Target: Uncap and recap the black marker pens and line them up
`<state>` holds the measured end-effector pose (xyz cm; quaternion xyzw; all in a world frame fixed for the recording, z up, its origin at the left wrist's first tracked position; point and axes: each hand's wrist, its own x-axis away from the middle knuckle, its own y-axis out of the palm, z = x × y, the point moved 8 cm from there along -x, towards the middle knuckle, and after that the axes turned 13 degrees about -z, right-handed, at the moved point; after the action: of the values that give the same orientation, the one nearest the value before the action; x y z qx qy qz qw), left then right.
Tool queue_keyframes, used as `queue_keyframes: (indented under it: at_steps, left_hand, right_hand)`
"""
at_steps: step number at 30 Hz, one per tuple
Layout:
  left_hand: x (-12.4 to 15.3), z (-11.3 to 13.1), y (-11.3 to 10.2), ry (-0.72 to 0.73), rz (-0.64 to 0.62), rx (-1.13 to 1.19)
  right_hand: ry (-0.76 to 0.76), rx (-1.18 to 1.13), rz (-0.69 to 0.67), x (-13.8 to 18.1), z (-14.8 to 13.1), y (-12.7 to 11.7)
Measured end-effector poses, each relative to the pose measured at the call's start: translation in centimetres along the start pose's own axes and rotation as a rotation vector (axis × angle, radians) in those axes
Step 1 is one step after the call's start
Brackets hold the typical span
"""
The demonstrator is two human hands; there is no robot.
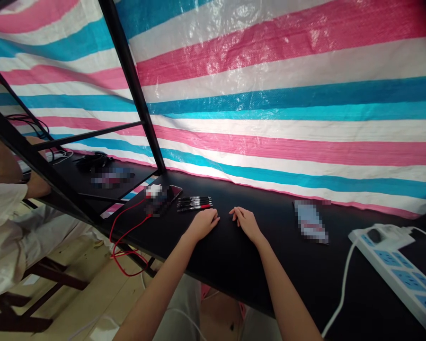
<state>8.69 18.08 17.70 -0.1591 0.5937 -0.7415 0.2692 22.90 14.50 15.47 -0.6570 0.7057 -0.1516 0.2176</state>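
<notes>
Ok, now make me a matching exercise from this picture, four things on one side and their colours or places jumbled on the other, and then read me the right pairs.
Things:
1. pens
2. power strip
3. red cable
4. striped sheet

Colours or places:
A. hanging over the edge of the black desk
B. pink, blue and white, behind the desk
C. lying side by side, close to the left hand
D. white and blue, to the right of both hands

Right pairs: 1-C, 2-D, 3-A, 4-B.
</notes>
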Motion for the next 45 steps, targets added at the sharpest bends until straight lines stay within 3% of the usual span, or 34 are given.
queue_keyframes:
  at_steps: [12, 45]
  left_hand:
    - [-0.15, -0.13, 0.18, -0.03, -0.017, 0.002]
    - [0.14, -0.44, -0.09, -0.063, -0.003, 0.059]
  right_hand:
    - [0.006, 0.108, -0.028, 0.14, -0.29, 0.2]
    - [0.014, 0.122, -0.036, 0.11, -0.19, 0.25]
